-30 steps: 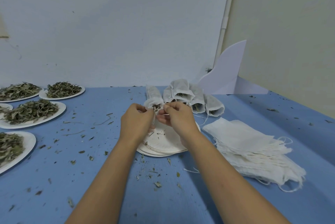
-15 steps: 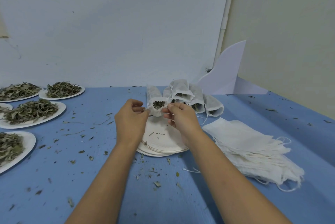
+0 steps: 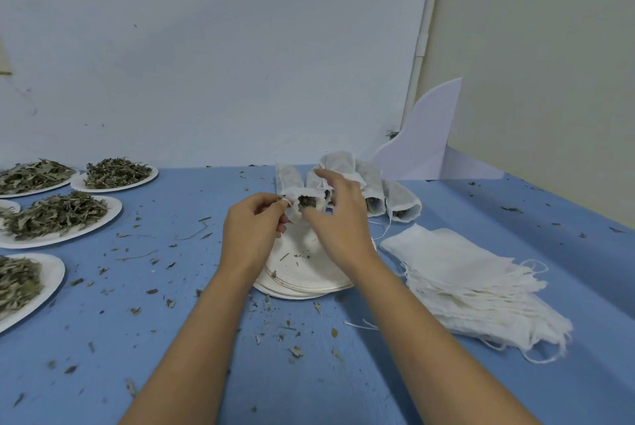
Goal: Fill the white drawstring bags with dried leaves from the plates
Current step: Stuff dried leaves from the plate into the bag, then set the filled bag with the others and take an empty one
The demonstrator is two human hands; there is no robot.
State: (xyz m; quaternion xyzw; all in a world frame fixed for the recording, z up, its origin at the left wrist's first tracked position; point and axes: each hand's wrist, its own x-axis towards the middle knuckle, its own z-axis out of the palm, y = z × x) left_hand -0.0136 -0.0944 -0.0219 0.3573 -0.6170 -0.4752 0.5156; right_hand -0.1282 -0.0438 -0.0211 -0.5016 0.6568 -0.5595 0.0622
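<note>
Left grip (image 3: 254, 228): thumb and fingertips pinch the left rim of the filled drawstring bag (image 3: 290, 180).
Right grip (image 3: 338, 222): fingers spread and loose, holding nothing; thumb close to the bag's lower rim, contact not clear.
Bag against grip: mouth open between both hands, dried leaves (image 3: 305, 201) showing inside; body runs away toward the wall, over the far edge of the empty paper plates (image 3: 302, 273).
Handling: probably light, soft and limp; likely to spill if tipped mouth-down; best taken at the hem or drawstring.
Around: row of filled bags (image 3: 374, 180) behind; stack of empty bags (image 3: 464, 273) right on the tabletop (image 3: 171, 304); leaf plates (image 3: 115, 213) well apart, left.
</note>
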